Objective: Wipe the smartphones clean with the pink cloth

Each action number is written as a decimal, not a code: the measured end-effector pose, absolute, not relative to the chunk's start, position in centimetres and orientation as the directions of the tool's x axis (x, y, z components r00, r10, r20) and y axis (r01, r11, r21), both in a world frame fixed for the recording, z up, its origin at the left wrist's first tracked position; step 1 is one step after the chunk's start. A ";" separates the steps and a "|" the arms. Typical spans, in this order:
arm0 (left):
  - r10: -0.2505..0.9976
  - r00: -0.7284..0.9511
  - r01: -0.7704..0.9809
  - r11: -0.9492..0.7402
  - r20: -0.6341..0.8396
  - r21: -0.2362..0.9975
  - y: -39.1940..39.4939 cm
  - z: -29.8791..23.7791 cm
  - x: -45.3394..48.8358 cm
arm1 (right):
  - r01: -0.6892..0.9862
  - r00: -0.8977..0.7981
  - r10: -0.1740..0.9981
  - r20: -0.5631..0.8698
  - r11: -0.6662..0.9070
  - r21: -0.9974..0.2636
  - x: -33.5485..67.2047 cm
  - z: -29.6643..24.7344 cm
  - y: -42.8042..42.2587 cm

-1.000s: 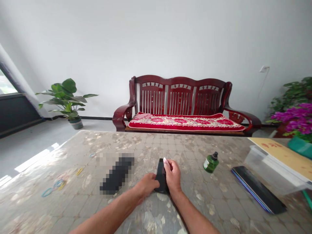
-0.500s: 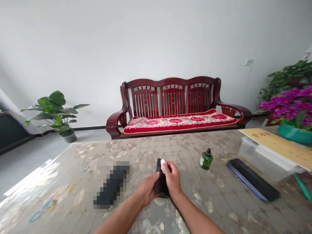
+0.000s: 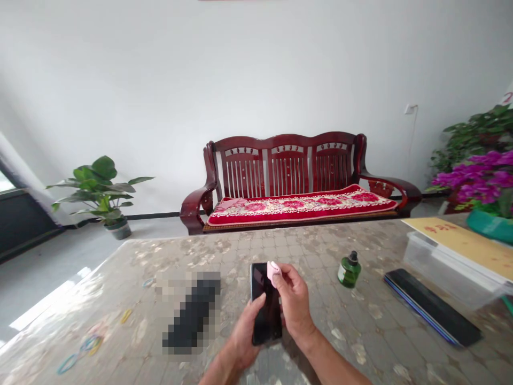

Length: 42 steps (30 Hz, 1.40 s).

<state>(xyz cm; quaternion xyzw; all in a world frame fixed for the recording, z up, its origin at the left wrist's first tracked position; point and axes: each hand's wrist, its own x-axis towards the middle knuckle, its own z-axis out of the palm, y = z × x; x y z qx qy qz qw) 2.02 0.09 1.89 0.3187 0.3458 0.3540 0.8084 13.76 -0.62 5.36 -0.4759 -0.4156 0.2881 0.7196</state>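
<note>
A black smartphone (image 3: pixel 266 323) faces up toward me above the table, slightly tilted. My left hand (image 3: pixel 245 330) is closed around its lower left side, thumb resting on the screen edge. Pinched in the fingers of my right hand (image 3: pixel 295 300) is a small pink cloth-like piece (image 3: pixel 273 273), at the phone's upper right corner. Whether the cloth presses on the glass I cannot tell. Part of the phone's right edge is hidden behind my right hand.
A green bottle with a black cap (image 3: pixel 349 270) stands right of my hands. Farther right lie a dark flat case (image 3: pixel 433 307) and a clear plastic box (image 3: pixel 436 272). To the left are a pixelated dark object (image 3: pixel 192 315) and rubber bands (image 3: pixel 91 343). A wooden bench (image 3: pixel 286 160) stands beyond.
The phone has turned so that more of its screen faces me. The pink piece shows larger, still at the phone's top end. The whole view has shifted slightly.
</note>
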 end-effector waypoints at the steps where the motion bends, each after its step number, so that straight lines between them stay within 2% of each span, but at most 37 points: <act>1: 0.825 0.496 -0.340 0.470 -0.269 0.814 -0.2 1.9 1.8 | 0.055 0.496 0.781 0.379 0.408 -0.911 14.2 5.9 -0.6; 4: 0.876 0.482 -0.208 0.141 -0.024 0.968 -0.7 2.4 1.0 | 0.332 0.431 0.689 0.583 0.480 -0.812 15.5 7.5 -0.7; 6: 0.861 0.500 -0.104 -0.051 0.096 0.993 -0.6 2.9 0.6 | 0.455 0.342 0.660 0.669 0.507 -0.732 16.1 8.4 -0.8; 8: 0.849 0.508 -0.059 -0.132 0.143 0.990 -0.3 3.2 0.4 | 0.523 0.251 0.653 0.714 0.529 -0.668 16.3 8.9 -1.1; 13: 0.845 0.501 -0.055 -0.185 0.187 0.981 0.4 2.8 0.5 | 0.636 0.077 0.661 0.746 0.544 -0.547 15.5 9.6 -2.5; 19: 0.875 0.454 0.057 -0.219 0.170 0.974 0.5 2.6 0.4 | 0.691 -0.105 0.647 0.756 0.594 -0.412 15.5 10.0 -3.6; 25: 0.841 0.487 0.031 -0.286 0.236 0.958 0.6 2.5 0.5 | 0.734 -0.022 0.675 0.738 0.512 -0.446 16.4 10.0 -2.9; 32: 0.850 0.454 0.062 -0.330 0.267 0.942 0.7 2.2 0.3 | 0.667 -0.142 0.693 0.707 0.595 -0.449 16.2 10.3 -3.7; 37: 0.826 0.480 0.012 -0.342 0.295 0.940 0.8 1.8 0.3 | 0.711 -0.024 0.699 0.714 0.514 -0.479 16.8 9.8 -2.9; 42: 0.858 0.429 0.066 -0.343 0.284 0.937 0.5 2.5 0.4 | 0.644 -0.138 0.699 0.702 0.602 -0.472 15.9 10.2 -4.4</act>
